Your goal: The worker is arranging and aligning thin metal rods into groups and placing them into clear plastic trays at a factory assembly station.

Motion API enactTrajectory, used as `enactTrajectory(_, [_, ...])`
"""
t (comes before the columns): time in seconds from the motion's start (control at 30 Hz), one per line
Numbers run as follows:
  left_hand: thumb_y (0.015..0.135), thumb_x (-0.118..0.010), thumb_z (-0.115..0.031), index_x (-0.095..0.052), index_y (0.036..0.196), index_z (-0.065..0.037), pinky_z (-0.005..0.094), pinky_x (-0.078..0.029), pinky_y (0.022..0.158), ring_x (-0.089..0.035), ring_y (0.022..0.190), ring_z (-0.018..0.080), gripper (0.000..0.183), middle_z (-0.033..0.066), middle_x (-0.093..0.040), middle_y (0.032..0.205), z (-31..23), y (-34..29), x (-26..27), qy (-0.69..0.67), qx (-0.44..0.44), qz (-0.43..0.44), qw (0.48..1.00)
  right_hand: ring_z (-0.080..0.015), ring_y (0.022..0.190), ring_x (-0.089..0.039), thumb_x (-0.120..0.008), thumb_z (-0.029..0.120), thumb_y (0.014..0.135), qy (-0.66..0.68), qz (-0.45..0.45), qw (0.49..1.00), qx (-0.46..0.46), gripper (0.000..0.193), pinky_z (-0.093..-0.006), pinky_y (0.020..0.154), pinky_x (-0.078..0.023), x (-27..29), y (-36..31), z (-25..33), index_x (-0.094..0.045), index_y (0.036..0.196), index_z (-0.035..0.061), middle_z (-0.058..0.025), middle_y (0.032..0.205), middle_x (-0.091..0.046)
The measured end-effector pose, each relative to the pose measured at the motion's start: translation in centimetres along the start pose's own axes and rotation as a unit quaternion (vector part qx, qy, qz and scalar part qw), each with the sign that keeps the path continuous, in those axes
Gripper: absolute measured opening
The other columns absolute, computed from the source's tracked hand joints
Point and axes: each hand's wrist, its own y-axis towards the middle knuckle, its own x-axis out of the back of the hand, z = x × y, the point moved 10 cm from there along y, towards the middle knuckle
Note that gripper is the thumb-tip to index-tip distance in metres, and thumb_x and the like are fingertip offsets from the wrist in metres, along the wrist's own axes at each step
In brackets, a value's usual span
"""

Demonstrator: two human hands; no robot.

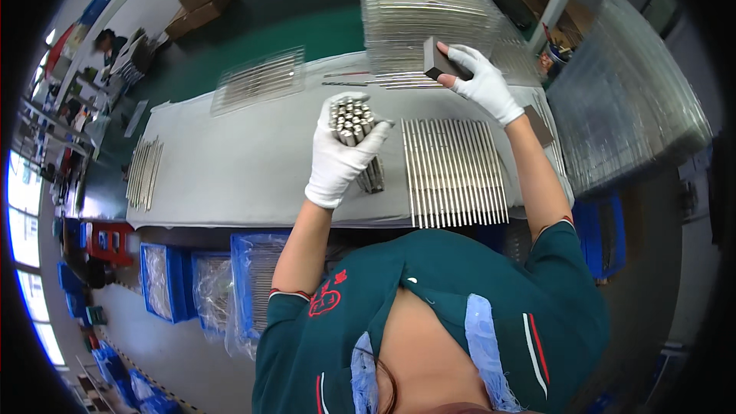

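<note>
My left hand [341, 155], in a white glove with bare fingertips, is wrapped round a bundle of shiny metal rods [353, 120], their ends pointing up. In my right hand [484, 86], gloved the same way, a dark brown rectangular block [440, 61] is gripped between thumb and fingers, raised above the far right of the table. Between my arms a row of metal rods [454, 172] lies side by side on the grey cloth [253, 161]. At the far left edge of the cloth lies a smaller group of rods [146, 175].
Stacked clear trays of rods [429, 19] stand at the back right, and one clear tray [259, 80] lies at the back left. A tall pile of clear trays [625, 100] rises on the right. Blue crates [180, 280] sit below the table's front edge. Another person [111, 46] is far left.
</note>
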Motion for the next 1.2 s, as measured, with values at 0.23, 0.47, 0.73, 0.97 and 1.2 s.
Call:
enactTrajectory(0.23, [0.073,-0.074,-0.015,-0.052,0.116,-0.004,0.0345,-0.051,0.079,-0.062,0.095,0.0221,0.049,0.0081,-0.063,0.102,-0.9,-1.3,-1.2,0.005,-0.101,0.037,0.994,-0.0365,0.112,-0.049,-0.081,0.028,0.055,0.054,0.166,0.884,0.433,0.066,-0.0431,0.096,-0.04,-0.9,-2.8,22.5,-0.063,0.118,0.0271,-0.0138,0.125,-0.051])
enactTrajectory(0.47, [0.074,-0.073,-0.014,-0.044,0.125,-0.004,0.0303,-0.05,0.081,-0.061,0.097,0.0212,0.06,0.0071,-0.061,0.109,-2.8,-0.2,-2.8,0.201,-0.194,0.096,0.955,-0.0337,0.108,-0.052,-0.081,0.022,0.057,0.097,0.214,0.874,0.426,0.058,-0.0398,0.092,-0.044,-1.2,-1.3,21.4,-0.066,0.112,0.0256,-0.0125,0.119,-0.055])
enactTrajectory(0.73, [0.07,-0.078,-0.015,-0.048,0.12,-0.006,0.0318,-0.05,0.082,-0.062,0.095,0.0239,0.059,0.0083,-0.062,0.104,-0.4,0.3,-2.0,0.155,-0.045,0.029,0.986,-0.0343,0.111,-0.051,-0.077,0.033,0.058,0.07,0.225,0.873,0.426,0.062,-0.045,0.094,-0.041,-0.9,-0.7,20.4,-0.063,0.118,0.0247,-0.0134,0.123,-0.052])
enactTrajectory(0.97, [0.07,-0.075,-0.022,-0.049,0.12,-0.005,0.0352,-0.05,0.079,-0.063,0.094,0.0264,0.058,0.0112,-0.064,0.102,-0.2,0.7,-2.0,0.071,-0.047,0.004,0.996,-0.0343,0.112,-0.051,-0.078,0.028,0.058,0.059,0.222,0.896,0.38,0.061,-0.041,0.094,-0.041,-0.4,0.0,18.8,-0.064,0.116,0.0247,-0.0133,0.122,-0.053])
enactTrajectory(1.2, [0.072,-0.071,-0.013,-0.054,0.102,-0.005,0.0303,-0.05,0.073,-0.062,0.076,0.0178,0.035,0.008,-0.062,0.083,-0.6,0.3,-1.4,0.083,-0.049,-0.006,0.995,-0.0335,0.115,-0.049,-0.079,0.023,0.06,0.026,0.238,0.919,0.314,0.06,-0.0405,0.097,-0.04,0.0,0.7,16.8,-0.063,0.118,0.0196,-0.0124,0.124,-0.053])
